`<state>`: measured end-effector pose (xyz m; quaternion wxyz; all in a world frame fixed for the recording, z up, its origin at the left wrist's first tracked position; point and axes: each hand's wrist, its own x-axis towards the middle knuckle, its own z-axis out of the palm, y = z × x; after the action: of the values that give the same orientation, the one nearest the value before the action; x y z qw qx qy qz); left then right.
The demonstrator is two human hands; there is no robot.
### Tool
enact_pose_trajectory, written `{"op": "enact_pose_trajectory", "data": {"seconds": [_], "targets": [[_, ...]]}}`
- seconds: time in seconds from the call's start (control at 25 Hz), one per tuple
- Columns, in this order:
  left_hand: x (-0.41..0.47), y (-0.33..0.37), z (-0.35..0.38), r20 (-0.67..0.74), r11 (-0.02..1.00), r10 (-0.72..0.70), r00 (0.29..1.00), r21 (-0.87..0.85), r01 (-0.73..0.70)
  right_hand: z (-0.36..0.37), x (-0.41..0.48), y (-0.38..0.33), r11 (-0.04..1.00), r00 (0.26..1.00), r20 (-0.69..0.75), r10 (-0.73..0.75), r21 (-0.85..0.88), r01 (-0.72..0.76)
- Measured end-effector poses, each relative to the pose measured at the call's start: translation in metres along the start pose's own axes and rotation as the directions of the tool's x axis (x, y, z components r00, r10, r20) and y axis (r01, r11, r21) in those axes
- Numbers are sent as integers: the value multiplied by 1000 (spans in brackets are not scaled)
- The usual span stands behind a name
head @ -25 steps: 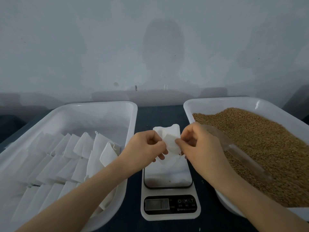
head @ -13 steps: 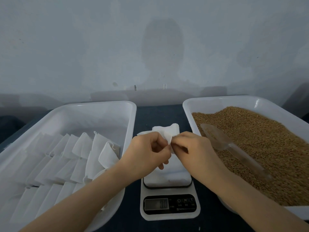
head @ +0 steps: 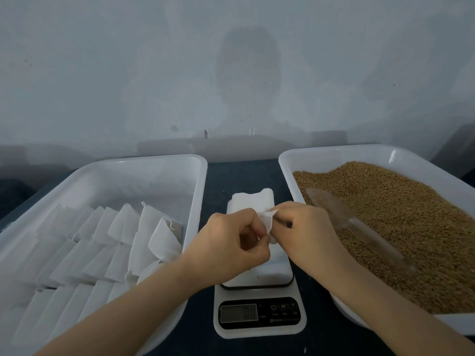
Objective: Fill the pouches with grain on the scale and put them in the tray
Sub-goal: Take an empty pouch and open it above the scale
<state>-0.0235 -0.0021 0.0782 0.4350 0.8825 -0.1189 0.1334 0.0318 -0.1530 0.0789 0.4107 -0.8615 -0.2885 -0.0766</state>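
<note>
Hands [head: 232, 249] [head: 307, 233] pinching pouch [head: 267, 220], above scale [head: 259, 314]

The pouch [head: 267, 222] pinched between the left hand [head: 231, 242] and the right hand [head: 305, 235] is thin, white and matt, soft enough to crumple; whether cloth or paper I cannot tell. The stack of pouches [head: 253, 201] just beyond the hands has the same dull white finish. Under the hands, the scale [head: 259, 330] has a smooth white plastic body, a glossy platform and a shiny black panel. Left of the left hand, the tray [head: 154, 160] is smooth white plastic with a faint sheen. The rows of pouches [head: 144, 227] in it are matt white, with thin string loops. Right of the right hand, the grain tray [head: 359, 150] is glossy white plastic, the grain [head: 398, 214] brown, dull and rough, and the scoop [head: 359, 227] clear smooth plastic. The tabletop [head: 239, 176] is dark and matt.
</note>
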Motion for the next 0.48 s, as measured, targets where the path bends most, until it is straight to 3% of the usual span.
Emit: {"op": "enact_pose_trajectory", "data": {"seconds": [0.28,0.4,0.48], "targets": [[3,0,-1,-143,996,67,988,70,-58,-3,0,-5,999,998,55,28,35,-30],[4,-1,-1,-138,946,198,970,286,-152,-5,2,-2,986,990,31,137,92,-140],[7,-6,0,-51,853,282,958,471,-225,-5,1,-2,976,983,59,176,118,-181]]}}
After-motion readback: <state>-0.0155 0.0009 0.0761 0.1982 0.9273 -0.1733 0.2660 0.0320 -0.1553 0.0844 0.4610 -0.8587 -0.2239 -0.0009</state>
